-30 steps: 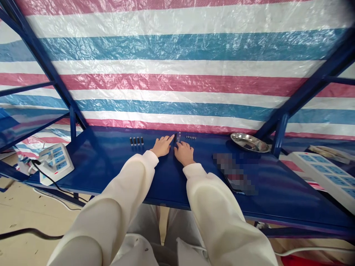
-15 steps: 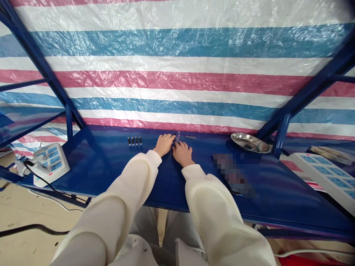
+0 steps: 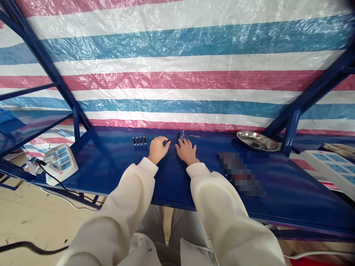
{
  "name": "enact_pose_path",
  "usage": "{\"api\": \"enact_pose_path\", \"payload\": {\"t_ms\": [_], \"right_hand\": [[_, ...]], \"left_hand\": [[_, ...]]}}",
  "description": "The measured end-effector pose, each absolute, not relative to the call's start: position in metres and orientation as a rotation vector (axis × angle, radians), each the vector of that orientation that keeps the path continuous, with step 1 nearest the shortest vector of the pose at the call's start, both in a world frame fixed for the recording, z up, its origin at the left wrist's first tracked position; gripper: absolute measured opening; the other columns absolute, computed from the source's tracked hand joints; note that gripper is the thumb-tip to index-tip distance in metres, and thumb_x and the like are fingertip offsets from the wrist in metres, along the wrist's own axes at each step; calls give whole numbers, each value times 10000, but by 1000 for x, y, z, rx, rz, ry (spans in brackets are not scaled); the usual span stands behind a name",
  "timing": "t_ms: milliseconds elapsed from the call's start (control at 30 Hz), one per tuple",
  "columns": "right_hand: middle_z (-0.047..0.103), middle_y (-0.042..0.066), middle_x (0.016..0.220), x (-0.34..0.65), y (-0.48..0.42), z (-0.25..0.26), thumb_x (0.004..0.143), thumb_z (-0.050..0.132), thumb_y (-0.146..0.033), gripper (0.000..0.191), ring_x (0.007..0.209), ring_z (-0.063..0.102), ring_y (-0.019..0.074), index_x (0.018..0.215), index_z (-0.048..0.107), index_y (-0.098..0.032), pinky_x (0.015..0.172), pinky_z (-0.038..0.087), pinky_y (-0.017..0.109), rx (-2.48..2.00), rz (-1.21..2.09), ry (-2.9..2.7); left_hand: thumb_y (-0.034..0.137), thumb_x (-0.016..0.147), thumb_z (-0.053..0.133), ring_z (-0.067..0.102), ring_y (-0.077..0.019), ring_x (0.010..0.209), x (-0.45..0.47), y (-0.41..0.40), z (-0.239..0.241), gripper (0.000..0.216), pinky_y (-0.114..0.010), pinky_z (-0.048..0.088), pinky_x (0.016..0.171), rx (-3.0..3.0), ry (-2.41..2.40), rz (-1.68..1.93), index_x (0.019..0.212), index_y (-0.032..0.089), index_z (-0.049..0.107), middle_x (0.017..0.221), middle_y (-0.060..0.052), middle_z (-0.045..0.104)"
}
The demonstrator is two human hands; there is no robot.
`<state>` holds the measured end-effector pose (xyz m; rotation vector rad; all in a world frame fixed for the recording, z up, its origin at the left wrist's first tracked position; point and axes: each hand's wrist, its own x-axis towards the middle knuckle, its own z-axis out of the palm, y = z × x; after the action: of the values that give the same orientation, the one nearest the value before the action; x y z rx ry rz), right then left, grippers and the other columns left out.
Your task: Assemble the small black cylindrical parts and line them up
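Observation:
My left hand (image 3: 158, 149) pinches a small dark, thin piece (image 3: 170, 141) between thumb and fingers, just above the blue table. What that piece is I cannot make out. My right hand (image 3: 186, 151) lies low on the table with its fingers spread. Just past its fingertips are a clear tube-like part (image 3: 182, 135) and a dark slim part (image 3: 179, 135); whether the fingers touch them is hard to see. Left of my left hand, several short black cylinders with pale ends (image 3: 139, 140) stand in a row. Several tiny shiny metal parts (image 3: 194, 136) form another row beyond my right hand.
An oval steel dish (image 3: 257, 141) sits at the back right. A blurred-out dark object (image 3: 241, 175) lies right of my right arm. White power strips (image 3: 61, 164) with blue sockets flank the table (image 3: 111, 168). Blue frame bars and a striped sheet (image 3: 177, 81) rise behind.
My left hand has drawn back to the left, away from the right hand, with the small dark piece in its pinch. The right hand stays by the clear part. The view has shifted slightly.

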<state>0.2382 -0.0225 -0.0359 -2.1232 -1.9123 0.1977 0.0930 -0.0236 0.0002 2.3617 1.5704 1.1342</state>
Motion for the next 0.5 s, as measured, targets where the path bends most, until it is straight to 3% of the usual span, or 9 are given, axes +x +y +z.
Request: {"api": "enact_pose_path", "payload": {"t_ms": [300, 500], "right_hand": [[334, 115, 1460, 239, -20, -37, 934, 254, -380, 515, 1343, 240, 277, 1399, 347, -181, 1036, 194, 601, -2096, 177, -1904], [505, 139, 1310, 237, -25, -31, 905, 346, -312, 429, 1229, 389, 274, 1285, 478, -165, 1016, 227, 557, -1988, 115, -1886]], "left_hand": [[206, 770, 606, 593, -153, 724, 87, -25, -13, 32, -309, 474, 757, 2211, 1460, 1363, 766, 179, 623, 786, -34, 667], [227, 766, 594, 574, -127, 680, 89, -24, -15, 65, -281, 480, 727, 1986, 1410, 1442, 764, 171, 628, 778, -31, 662]]}}
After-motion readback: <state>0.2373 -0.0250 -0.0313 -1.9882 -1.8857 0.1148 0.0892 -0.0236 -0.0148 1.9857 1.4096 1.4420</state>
